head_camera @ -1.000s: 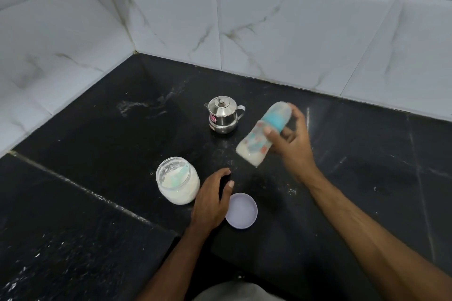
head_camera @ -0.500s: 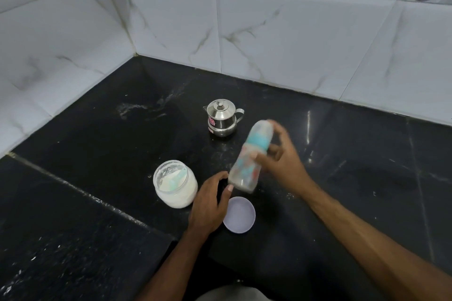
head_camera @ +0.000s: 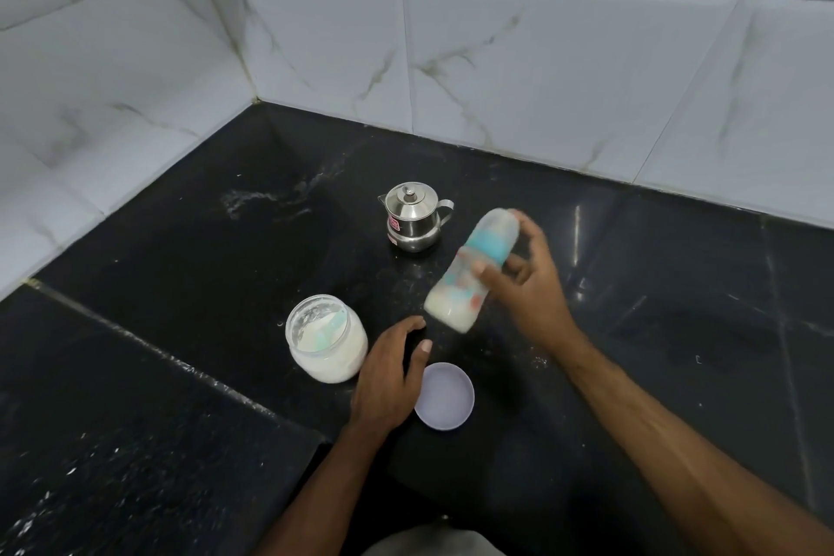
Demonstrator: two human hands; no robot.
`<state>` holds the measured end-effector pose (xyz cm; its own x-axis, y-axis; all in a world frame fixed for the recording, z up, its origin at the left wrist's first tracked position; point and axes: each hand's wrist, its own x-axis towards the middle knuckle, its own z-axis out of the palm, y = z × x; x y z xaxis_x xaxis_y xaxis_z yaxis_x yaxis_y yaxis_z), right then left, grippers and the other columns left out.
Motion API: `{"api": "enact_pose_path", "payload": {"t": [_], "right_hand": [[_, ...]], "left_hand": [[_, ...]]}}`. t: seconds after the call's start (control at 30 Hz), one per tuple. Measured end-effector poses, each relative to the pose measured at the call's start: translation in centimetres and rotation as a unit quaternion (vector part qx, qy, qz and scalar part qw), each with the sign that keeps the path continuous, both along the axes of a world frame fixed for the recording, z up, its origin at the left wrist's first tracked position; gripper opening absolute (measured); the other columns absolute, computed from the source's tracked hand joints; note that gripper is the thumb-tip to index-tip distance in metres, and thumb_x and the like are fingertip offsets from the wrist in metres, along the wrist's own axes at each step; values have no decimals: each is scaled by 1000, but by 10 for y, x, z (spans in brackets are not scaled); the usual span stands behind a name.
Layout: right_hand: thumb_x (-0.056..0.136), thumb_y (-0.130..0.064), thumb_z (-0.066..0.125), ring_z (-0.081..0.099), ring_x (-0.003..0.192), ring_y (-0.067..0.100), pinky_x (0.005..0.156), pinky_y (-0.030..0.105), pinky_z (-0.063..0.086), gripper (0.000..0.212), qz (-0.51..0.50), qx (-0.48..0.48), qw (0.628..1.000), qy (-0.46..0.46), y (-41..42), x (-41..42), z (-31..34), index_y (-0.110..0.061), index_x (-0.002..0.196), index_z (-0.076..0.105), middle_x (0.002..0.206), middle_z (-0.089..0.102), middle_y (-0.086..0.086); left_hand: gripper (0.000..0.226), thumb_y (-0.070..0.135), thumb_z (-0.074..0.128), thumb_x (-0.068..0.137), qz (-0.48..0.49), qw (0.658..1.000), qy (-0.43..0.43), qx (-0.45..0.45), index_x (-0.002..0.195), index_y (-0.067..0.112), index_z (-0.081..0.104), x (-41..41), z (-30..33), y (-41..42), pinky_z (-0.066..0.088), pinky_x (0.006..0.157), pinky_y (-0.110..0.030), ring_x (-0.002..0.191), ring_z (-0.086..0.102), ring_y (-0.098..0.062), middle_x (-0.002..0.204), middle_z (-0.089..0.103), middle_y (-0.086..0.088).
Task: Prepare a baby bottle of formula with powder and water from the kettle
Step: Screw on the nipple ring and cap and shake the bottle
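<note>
My right hand (head_camera: 528, 284) grips a capped baby bottle (head_camera: 469, 273) with a blue collar, tilted with its top up and to the right. Milky white liquid fills its lower end, which hangs above the counter; the bottle is motion-blurred. A small steel kettle (head_camera: 414, 217) with its lid on stands behind it. An open glass jar of white powder (head_camera: 326, 339) with a pale scoop inside stands at the left. My left hand (head_camera: 390, 375) rests on the black counter between the jar and a round lilac lid (head_camera: 444, 396), its fingers relaxed and empty.
The black stone counter (head_camera: 632, 307) meets white marbled wall tiles (head_camera: 519, 59) at the back and left, forming a corner. Traces of spilled powder dot the counter near the bottle and along the front left.
The bottle swung down toward my left hand half a second ago and is now back up and to the right, as in the first frame. My left hand stays put.
</note>
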<state>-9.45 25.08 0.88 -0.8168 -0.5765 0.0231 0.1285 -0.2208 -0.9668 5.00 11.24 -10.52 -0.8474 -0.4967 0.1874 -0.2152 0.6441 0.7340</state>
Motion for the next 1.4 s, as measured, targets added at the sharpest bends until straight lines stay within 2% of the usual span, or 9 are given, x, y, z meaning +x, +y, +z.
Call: {"api": "enact_pose_path", "payload": {"t": [0.1, 0.27, 0.43, 0.6, 0.77, 0.97, 1.13, 1.3, 1.4], "right_hand": [[84, -13, 69, 68, 104, 28, 71, 37, 59, 67, -109, -64, 990, -60, -2, -11, 6, -23, 140, 32, 119, 64, 15], [78, 1, 72, 68, 104, 26, 78, 37, 59, 80, 114, 65, 990, 41, -2, 9, -7, -21, 142, 30, 123, 61, 10], [79, -16, 71, 69, 102, 26, 71, 37, 59, 73, -58, -47, 995, -63, -7, -5, 6, -23, 140, 31, 119, 64, 14], [79, 3, 71, 69, 103, 24, 78, 38, 60, 77, 140, 85, 985, 46, -1, 12, -5, -23, 140, 31, 121, 62, 9], [77, -19, 71, 70, 100, 26, 72, 40, 60, 76, -88, -59, 991, -77, -3, -9, 4, -20, 142, 31, 112, 68, 9], [79, 2, 71, 70, 100, 26, 74, 35, 59, 78, 106, 59, 992, 25, 1, 13, -10, -20, 142, 31, 117, 64, 10], [77, -19, 70, 70, 101, 26, 72, 39, 59, 76, -76, -53, 992, -85, -2, -7, 0, -24, 142, 30, 118, 64, 13], [79, 3, 71, 69, 101, 28, 76, 40, 60, 78, 155, 79, 985, 21, 2, 16, -13, -22, 141, 31, 119, 64, 15], [79, -5, 72, 70, 99, 26, 71, 37, 60, 75, 11, 13, 1000, -20, -2, 3, -3, -21, 141, 33, 116, 66, 13]], "left_hand": [[35, 34, 47, 97, 3, 1000, -7, 3, 129, 20, 54, 0, 0, 1, 36, 99, -16, 116, 48, 3, 128, 57, 11], [27, 29, 52, 96, -16, 1000, 8, 23, 122, 25, 55, -2, 3, 0, 43, 90, -19, 108, 56, -1, 117, 60, 14], [37, 38, 44, 96, 3, 1000, -1, 0, 128, 22, 54, 0, 0, 1, 39, 98, -18, 115, 50, 1, 126, 58, 11], [33, 33, 52, 93, -29, 999, 19, 33, 126, 25, 54, 0, 4, 0, 44, 92, -21, 111, 56, -4, 121, 60, 13], [36, 36, 45, 96, 1, 1000, 1, 4, 128, 22, 54, 0, 0, 1, 40, 99, -21, 116, 50, 0, 126, 57, 12], [35, 31, 53, 94, -13, 1000, 14, 20, 127, 23, 54, -1, -2, -1, 45, 95, -26, 114, 55, -4, 124, 60, 10], [34, 33, 47, 97, 5, 1000, -7, -2, 129, 21, 54, -1, 1, 2, 39, 100, -20, 117, 49, 1, 128, 58, 10], [32, 31, 56, 93, -29, 999, -4, 26, 125, 28, 54, -2, -1, -2, 47, 95, -31, 113, 57, -6, 123, 60, 13], [32, 29, 51, 97, 3, 1000, -5, 1, 128, 22, 54, -1, 1, 1, 43, 98, -27, 117, 54, -7, 126, 59, 7]]}}
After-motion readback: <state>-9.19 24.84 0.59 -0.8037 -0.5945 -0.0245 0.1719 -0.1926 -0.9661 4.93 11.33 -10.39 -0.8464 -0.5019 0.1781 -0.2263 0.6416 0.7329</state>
